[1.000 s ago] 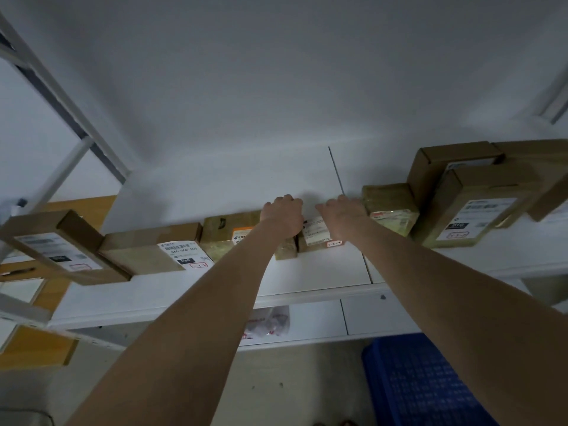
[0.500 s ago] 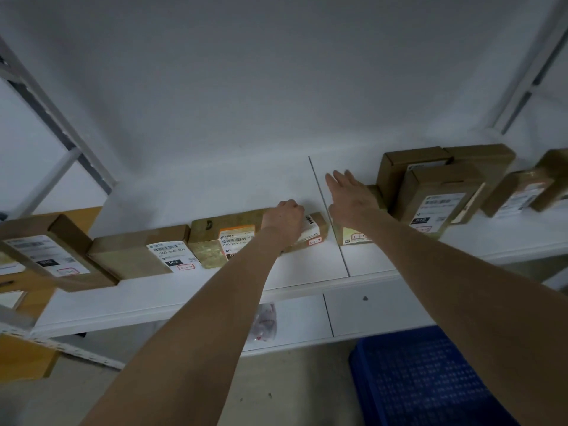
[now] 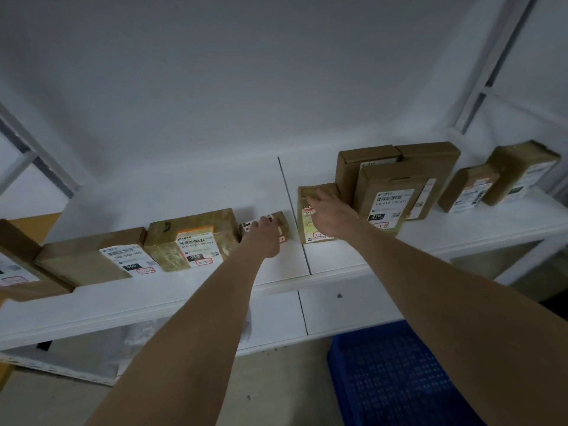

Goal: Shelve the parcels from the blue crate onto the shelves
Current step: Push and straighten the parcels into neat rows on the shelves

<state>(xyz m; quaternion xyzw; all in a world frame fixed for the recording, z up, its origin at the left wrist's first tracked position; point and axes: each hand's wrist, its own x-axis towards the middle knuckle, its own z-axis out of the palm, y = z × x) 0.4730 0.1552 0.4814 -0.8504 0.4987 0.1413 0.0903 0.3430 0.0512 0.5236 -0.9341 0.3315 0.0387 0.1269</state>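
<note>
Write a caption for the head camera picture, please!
At the white shelf, the left hand holds a small parcel, the right hand rests flat on a taped parcel, blue crate below.

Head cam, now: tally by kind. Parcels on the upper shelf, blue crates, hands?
parcels on the upper shelf: 10
blue crate: 1
hands: 2 (left hand, right hand)
Total: 13

Both arms reach forward; left hand (image 3: 265,238) grips a small parcel (image 3: 283,222), right hand (image 3: 332,217) flat, fingers straight.
</note>
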